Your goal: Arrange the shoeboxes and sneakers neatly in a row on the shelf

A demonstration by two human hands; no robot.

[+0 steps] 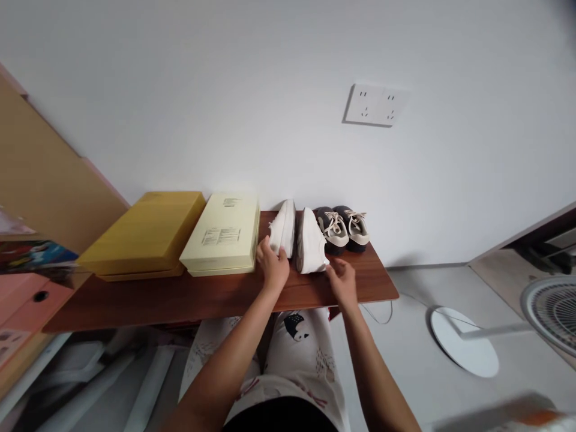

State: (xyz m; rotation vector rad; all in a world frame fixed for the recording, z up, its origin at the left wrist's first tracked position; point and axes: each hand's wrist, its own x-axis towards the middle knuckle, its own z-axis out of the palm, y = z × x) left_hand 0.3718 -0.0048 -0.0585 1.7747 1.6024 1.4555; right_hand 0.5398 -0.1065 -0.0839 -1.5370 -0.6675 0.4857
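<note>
Two white sneakers lie tipped on their sides on a dark red-brown wooden board, their soles facing each other. My left hand (273, 265) is closed at the near end of the left white sneaker (284, 229), thumb and fingers against it. At the near right edge of the right white sneaker (311, 243), my right hand (344, 279) has its fingertips bent in and touching the shoe. Just right of this pair, dark shoes with beige laces (345, 228) stand upright. A pale yellow shoebox (222, 234) is left of my left hand, lid on.
A mustard-yellow box (148, 231) sits on the wooden board (225, 295) at the left. Wall sockets (377, 105) are above. On the floor to the right stands a white fan (465, 342). A pink box (31, 306) is at far left.
</note>
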